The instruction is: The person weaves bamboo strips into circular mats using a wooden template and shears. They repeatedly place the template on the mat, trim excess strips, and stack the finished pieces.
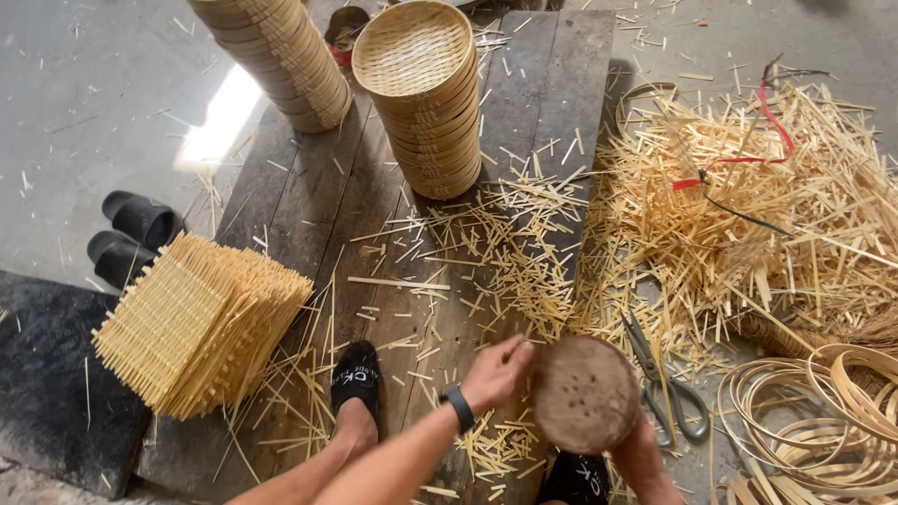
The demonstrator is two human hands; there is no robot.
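The right hand [641, 449] grips a round brown wooden block [586, 393]; the left hand [496, 372] pinches its edge. Two stacks of finished round bamboo baskets [426, 103] stand behind; many square woven bamboo mats [201, 323] wait.

soft daylight over my workspace; bright glare patch on concrete floor [220, 122] upper left; my hands slightly motion-blurred; edges bowed by wide lens.

The right hand [645, 458] is mostly hidden behind the round wooden disc [586, 394], so its grip cannot be judged. The top edge cuts the left basket stack [281, 56].
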